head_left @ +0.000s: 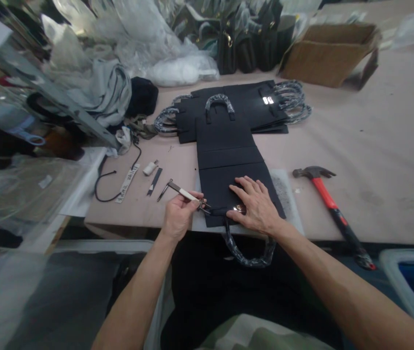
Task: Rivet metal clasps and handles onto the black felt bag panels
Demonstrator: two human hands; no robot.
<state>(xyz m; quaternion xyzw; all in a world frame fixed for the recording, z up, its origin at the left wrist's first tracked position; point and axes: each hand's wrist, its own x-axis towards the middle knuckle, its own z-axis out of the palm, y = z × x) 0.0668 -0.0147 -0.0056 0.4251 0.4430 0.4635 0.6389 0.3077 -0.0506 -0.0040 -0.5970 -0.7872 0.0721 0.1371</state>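
Note:
My left hand (179, 214) grips a slim caliper (185, 192) with a pale bar. Its pointed metal jaws touch or hover just over the lower left of a black bag panel (228, 180), beside a handle tab; which of the two I cannot tell. Spread over the same panel, my right hand (258, 204) presses it flat, with the thumb near a small shiny metal fitting (239, 208). A plastic-wrapped handle (252, 262) hangs from the panel over the table's front edge. Another wrapped handle (220, 98) lies at the panel's far end.
Right of the panel lies a hammer (325, 194) with a red and black handle. More black panels (265, 104) are stacked behind. At left are a metal strip (154, 182), a white adapter (151, 167) and a black cord (96, 187). A cardboard box (323, 58) stands at the back.

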